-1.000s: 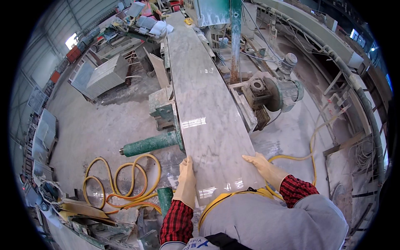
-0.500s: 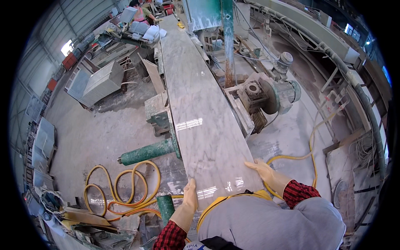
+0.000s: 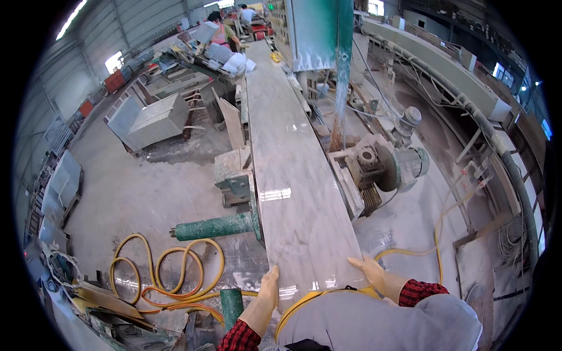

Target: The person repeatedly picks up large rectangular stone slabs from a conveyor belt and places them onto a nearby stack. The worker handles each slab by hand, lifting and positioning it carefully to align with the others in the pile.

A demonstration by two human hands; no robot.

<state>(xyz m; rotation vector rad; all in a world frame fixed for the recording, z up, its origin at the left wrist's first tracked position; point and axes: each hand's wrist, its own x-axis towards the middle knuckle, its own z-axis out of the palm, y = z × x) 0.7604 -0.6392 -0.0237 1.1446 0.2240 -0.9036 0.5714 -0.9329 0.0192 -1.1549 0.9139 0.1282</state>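
A long, polished, pale grey-veined marble slab (image 3: 301, 216) stretches away from my waist along a machine bed. My left hand (image 3: 267, 297), in a cream glove, grips its near left edge with the thumb on top. On the opposite edge my right hand (image 3: 370, 274), gloved alike, holds on with its thumb laid over the surface. The fingers of both hands are mostly hidden at the slab's sides and underneath. My front, under a grey covering with yellow trim, is close against the slab's near end.
A green cylinder (image 3: 213, 227) juts out left of the slab; a motor (image 3: 404, 167) stands on its right. Yellow hoses (image 3: 153, 269) coil on the left floor. Beyond a green cabinet (image 3: 313, 35), a person (image 3: 222, 36) stands by the far end, another behind.
My view has tipped upward, so the scene sits lower and more of the far end shows, including a second person. Both hands keep their hold on the slab's edges.
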